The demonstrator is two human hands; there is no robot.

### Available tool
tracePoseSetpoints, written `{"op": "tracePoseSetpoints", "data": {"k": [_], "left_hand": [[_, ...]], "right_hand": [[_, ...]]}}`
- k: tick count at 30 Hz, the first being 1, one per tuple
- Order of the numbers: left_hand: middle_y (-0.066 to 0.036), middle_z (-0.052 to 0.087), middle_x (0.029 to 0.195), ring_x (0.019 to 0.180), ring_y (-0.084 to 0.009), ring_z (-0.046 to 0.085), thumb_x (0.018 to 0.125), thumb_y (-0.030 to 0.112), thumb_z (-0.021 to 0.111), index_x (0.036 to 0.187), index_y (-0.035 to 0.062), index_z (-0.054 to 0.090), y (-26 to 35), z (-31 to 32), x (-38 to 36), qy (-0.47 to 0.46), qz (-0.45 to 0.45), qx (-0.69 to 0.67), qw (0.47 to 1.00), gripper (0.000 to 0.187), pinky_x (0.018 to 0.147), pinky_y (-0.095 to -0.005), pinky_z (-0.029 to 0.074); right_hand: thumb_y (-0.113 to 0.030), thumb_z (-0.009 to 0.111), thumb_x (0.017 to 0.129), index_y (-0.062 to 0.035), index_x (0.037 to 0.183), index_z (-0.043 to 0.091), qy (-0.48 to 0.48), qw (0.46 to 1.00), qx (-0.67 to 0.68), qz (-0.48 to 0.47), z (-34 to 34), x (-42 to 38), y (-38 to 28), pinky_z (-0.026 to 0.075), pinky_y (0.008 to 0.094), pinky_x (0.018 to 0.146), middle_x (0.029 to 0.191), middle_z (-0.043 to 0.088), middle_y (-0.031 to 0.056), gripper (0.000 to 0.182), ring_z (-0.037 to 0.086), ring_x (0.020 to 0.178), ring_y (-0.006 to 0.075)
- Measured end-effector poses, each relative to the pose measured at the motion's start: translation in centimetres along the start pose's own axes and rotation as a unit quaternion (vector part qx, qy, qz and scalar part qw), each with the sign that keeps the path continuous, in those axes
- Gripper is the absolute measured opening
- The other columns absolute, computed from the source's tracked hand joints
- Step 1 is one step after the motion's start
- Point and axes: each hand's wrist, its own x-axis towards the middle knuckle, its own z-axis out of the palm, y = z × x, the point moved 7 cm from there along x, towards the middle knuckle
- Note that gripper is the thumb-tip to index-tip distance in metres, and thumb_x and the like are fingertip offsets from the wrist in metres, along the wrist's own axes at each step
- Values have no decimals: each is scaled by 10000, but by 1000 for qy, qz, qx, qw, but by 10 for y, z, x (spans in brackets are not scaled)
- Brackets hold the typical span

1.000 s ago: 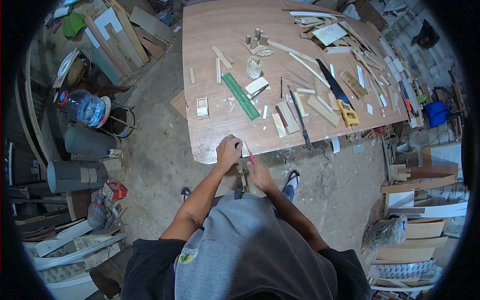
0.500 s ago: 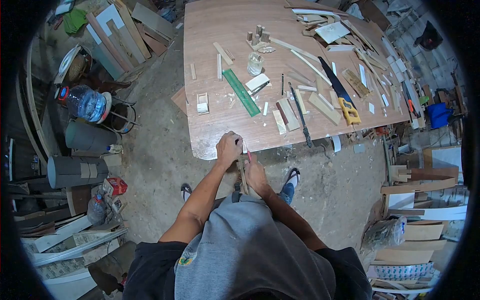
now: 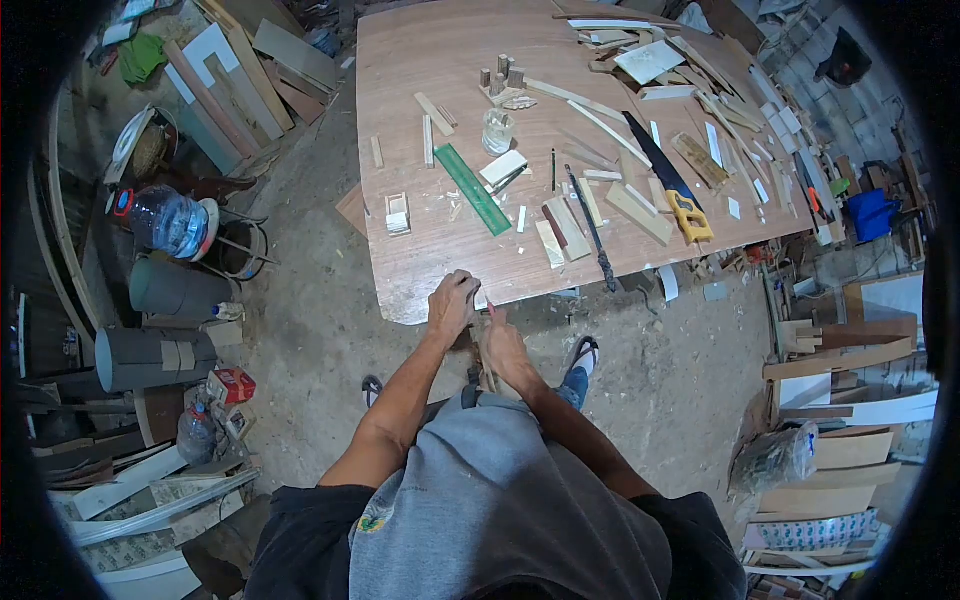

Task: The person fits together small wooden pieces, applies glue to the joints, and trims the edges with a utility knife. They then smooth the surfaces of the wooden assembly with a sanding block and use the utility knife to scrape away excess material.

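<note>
Since a second ago both hands have stayed clamped at the near edge of the bench (image 3: 420, 60), at 6 o'clock from the green ruler (image 3: 476, 189), shifting only slightly, which suggests steady marking or trimming of one spot. The left hand (image 3: 452, 303) is closed over the end of a narrow wood strip (image 3: 485, 362) that runs back toward the body. The right hand (image 3: 503, 345), fingers curled shut, pinches a red-tipped pencil (image 3: 490, 307) against the strip; both forearms converge, elbows bent.
</note>
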Motion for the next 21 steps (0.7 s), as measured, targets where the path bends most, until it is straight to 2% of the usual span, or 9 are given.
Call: {"op": "tracePoseSetpoints", "data": {"k": [12,21], "left_hand": [[-83,673,999,917,-303,657,886,90,648,981,74,730,-1,2,2,-17,9,16,1000,126,747,-400,540],[-83,667,981,901,-305,660,884,98,634,961,83,724,-2,2,4,-14,22,17,1000,119,722,-427,556]], "right_hand": [[-225,423,986,74,1162,419,11,1000,12,-9,-1,1,6,480,620,771,885,630,389,347,626,859,560],[-223,437,971,91,1200,418,2,1000,23,0,-1,5,5,481,614,795,916,638,385,389,630,884,555]]}}
